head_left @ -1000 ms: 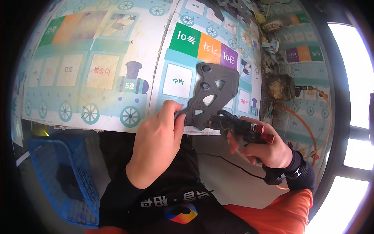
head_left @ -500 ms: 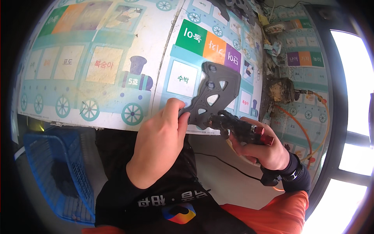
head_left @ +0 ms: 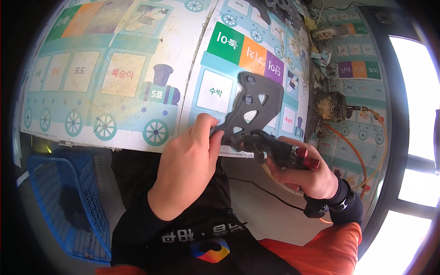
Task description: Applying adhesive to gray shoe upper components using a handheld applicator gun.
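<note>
A dark grey moulded part point(head_left: 269, 103) with several cut-out holes lies over the front edge of the covered table. My left hand point(head_left: 185, 162) pinches its near left corner between thumb and fingers. In my right hand point(head_left: 311, 176) is a grimy black spray gun point(head_left: 277, 152) with two red knobs at its back end. The gun's front end is over the near edge of the part, and whether they touch I cannot tell. My fingers partly hide the gun's handle.
The table point(head_left: 172, 98) is covered with printed train-pattern sheets. A blue plastic basket point(head_left: 68, 201) stands at the lower left. A crusted dark lump point(head_left: 332, 106) sits on the right, with an orange hose point(head_left: 350, 144) near it. More dark parts point(head_left: 286, 11) lie at the far edge.
My right hand and the spray gun have shifted slightly left along the near edge of the part. My left hand and the part have hardly moved.
</note>
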Demonstrator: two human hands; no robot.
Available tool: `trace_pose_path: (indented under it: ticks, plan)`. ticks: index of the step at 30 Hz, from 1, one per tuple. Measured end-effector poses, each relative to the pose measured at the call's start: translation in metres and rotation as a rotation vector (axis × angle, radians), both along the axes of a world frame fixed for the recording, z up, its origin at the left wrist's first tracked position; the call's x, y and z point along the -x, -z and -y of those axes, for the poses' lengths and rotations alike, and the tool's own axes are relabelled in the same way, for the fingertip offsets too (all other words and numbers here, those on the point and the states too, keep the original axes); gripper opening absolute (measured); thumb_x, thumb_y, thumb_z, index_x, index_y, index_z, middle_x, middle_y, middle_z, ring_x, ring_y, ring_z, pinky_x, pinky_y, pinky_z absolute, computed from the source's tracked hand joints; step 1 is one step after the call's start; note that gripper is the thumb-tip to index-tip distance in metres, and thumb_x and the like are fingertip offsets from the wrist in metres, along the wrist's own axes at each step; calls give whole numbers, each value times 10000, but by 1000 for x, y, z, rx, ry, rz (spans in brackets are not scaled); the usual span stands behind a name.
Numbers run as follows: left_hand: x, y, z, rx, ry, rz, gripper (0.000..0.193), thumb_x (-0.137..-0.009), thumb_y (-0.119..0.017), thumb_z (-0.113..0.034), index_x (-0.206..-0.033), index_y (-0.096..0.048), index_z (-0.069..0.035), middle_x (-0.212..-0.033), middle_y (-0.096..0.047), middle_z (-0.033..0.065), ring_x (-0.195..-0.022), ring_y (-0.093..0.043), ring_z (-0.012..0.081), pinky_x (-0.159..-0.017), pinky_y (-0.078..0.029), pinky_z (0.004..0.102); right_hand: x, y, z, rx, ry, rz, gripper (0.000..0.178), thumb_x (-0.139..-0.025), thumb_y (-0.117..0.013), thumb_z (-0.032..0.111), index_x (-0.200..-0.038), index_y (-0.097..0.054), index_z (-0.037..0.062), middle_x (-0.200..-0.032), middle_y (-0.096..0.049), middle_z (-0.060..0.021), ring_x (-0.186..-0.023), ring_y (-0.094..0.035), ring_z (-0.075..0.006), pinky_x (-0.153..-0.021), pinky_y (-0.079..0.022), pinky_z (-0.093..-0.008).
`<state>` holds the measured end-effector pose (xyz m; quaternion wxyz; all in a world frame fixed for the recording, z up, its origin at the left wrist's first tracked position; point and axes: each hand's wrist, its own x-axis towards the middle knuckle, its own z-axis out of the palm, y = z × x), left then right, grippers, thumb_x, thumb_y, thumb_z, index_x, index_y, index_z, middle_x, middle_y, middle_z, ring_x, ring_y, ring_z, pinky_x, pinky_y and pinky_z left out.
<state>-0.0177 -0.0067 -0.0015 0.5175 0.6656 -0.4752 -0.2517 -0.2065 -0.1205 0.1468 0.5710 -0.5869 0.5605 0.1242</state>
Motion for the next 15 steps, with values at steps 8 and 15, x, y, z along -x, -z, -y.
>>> trace_pose_path:
  ticks: [8, 15]
  plan:
    - [1, 0, 0, -8, -2, 7, 202, -933, -731, 10, -1075, -588, -6, -732, -641, 177, -640, -659, 361, -582, -478, 405, 9, -2, 4, -32, 101, 70, 709, -893, -709, -68, -1530, -400, -48, -1196, -693, -124, -1052, -665, -180, -900, -549, -327]
    - [-1, -1, -1, -41, 42, 15, 202, -960, -711, -55, -1079, -554, -10, -794, -675, 200, -705, -677, 404, -627, -510, 483, 14, -4, 12, -24, 106, 18, 641, -890, -730, -28, -1478, -476, -26, -1133, -701, -80, -968, -664, -136, -800, -542, -285]
